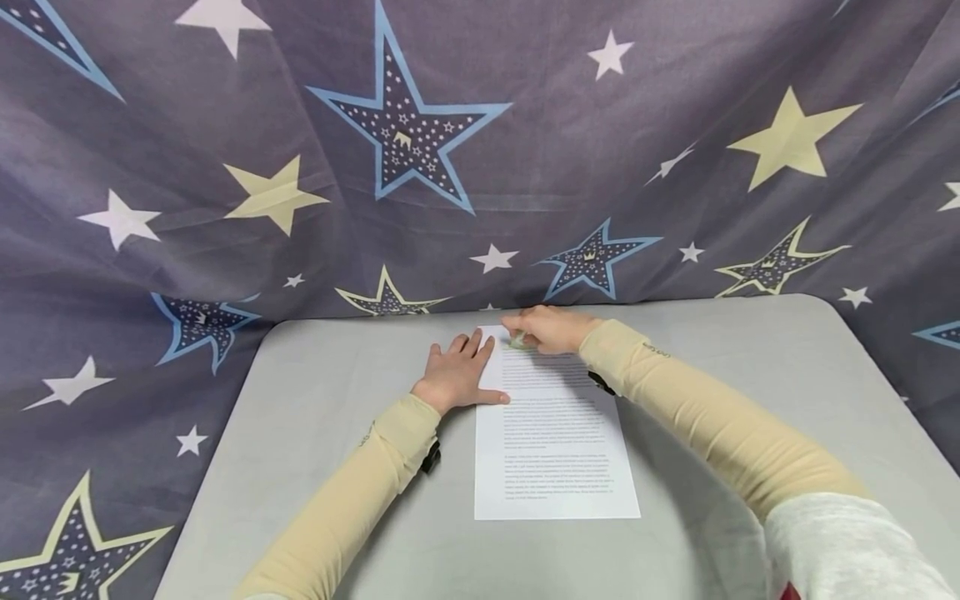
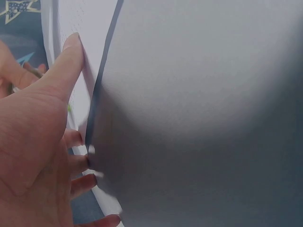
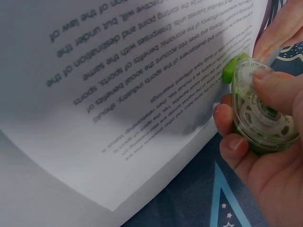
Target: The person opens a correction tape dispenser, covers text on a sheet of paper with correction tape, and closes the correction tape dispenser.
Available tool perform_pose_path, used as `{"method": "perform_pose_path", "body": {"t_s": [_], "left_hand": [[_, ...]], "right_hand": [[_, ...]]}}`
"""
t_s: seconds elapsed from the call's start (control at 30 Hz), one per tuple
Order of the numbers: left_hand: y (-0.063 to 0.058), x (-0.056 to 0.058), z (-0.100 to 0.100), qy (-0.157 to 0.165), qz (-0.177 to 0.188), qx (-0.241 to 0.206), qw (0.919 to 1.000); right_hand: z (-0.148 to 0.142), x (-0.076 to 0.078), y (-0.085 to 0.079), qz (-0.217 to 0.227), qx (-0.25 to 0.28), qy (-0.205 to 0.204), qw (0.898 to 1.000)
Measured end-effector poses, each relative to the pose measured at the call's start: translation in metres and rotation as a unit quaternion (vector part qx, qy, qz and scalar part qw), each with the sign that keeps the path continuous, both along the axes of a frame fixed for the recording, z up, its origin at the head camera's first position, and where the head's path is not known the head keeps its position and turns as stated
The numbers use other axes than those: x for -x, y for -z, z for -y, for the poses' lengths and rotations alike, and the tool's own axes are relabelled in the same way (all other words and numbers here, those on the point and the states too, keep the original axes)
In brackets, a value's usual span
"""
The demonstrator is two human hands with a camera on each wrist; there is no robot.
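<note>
A printed sheet of paper [image 1: 555, 450] lies on the grey table. My left hand [image 1: 459, 375] rests with spread, straight fingers over the sheet's upper left edge, thumb pointing right across the margin. In the left wrist view the left hand [image 2: 38, 132] shows its thumb on the paper [image 2: 94, 28]. My right hand [image 1: 553, 328] grips a clear and green correction tape [image 3: 258, 106] near the top lines of text. The right wrist view has the thumb of the right hand [image 3: 270, 175] on its clear case, and its green tip [image 3: 229, 71] is at the printed lines.
The grey table [image 1: 322, 375] extends to both sides of the sheet. Behind its far edge hangs a dark curtain [image 1: 525, 167] with stars. Beige sleeves [image 1: 720, 425] cover both forearms, and a dark wrist device [image 1: 431, 457] sits under the left one.
</note>
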State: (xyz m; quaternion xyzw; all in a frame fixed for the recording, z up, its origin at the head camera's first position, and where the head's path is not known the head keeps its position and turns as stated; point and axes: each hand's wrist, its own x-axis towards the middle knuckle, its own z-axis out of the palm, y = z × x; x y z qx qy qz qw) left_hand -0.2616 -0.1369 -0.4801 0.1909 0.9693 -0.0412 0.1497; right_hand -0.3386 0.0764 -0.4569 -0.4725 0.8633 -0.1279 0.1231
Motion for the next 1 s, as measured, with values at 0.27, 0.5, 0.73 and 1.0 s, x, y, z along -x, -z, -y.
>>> {"method": "perform_pose_path", "body": {"t_s": [0.27,0.5,0.73,1.0], "left_hand": [[0.002,0.001,0.0,-0.001,0.002,0.004,1.0],[0.001,0.0,-0.001,-0.004,0.005,0.008,0.9999],[0.001,-0.001,-0.002,-0.001,0.01,0.01,0.9999],[-0.001,-0.001,-0.001,-0.004,0.009,0.0,1.0]], "right_hand": [[-0.004,0.0,0.0,-0.002,-0.006,0.007,1.0],[-0.009,0.001,0.003,-0.001,0.007,0.004,1.0],[-0.015,-0.002,-0.001,0.002,0.01,0.002,1.0],[-0.018,0.001,0.001,-0.011,0.015,-0.004,1.0]]}}
